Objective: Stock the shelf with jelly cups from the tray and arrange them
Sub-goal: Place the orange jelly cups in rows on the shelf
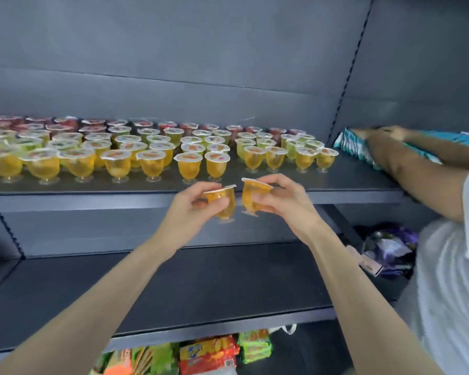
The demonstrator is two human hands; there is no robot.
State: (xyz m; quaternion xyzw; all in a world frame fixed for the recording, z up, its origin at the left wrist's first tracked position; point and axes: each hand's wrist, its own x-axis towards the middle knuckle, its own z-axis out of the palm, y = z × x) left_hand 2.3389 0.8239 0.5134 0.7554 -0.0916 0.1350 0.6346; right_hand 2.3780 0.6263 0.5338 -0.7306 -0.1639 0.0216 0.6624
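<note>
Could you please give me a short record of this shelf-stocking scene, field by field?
left hand: holds an orange jelly cup, tilted
right hand: holds a second orange jelly cup, tilted
position: both cups in front of the upper shelf edge, not set down
shelf rows: orange cups front, green cups middle, red cups back
at right: another person's arm reaching over blue packets

The shelf [336, 182] is dark grey. Orange jelly cups [152, 165] fill the front rows, yellow-green cups [173, 136] the middle, red cups [92, 123] the back. The packets [355, 147] are teal and white.
</note>
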